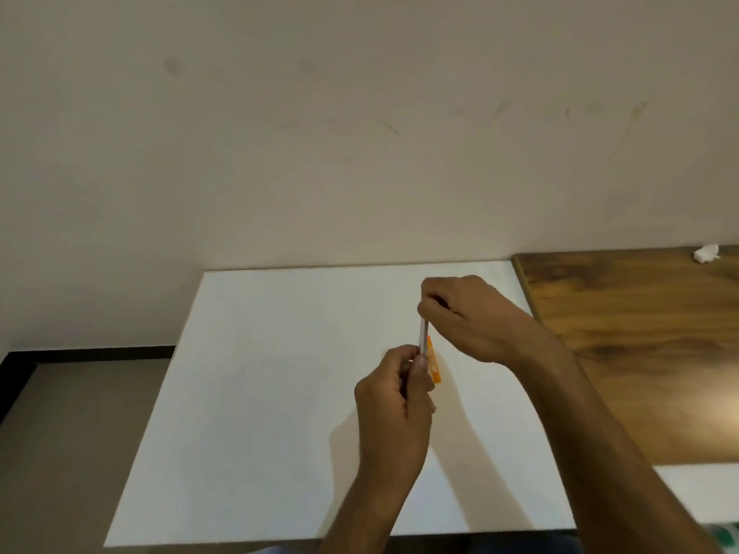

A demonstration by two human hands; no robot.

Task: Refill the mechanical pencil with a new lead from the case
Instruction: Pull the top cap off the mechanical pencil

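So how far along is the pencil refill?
Midway, by the look of it. The left hand grips the pencil upright, and the right hand pinches at its top end; whether a lead is going in is too small to tell. The orange case lies on the white board behind. Left: closing the pencil, which I can't confirm.

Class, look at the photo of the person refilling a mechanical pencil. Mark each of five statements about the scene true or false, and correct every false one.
1. Both hands are on the mechanical pencil. True: the left hand grips its lower part and the right hand pinches its top.
2. The orange lead case lies on the wooden surface. False: it is at the left hand, over the white board.
3. The pencil lies flat on the board. False: it is held up off it.
4. A crumpled white scrap sits on the wooden surface. True.
5. The left hand is empty. False: it holds the pencil.
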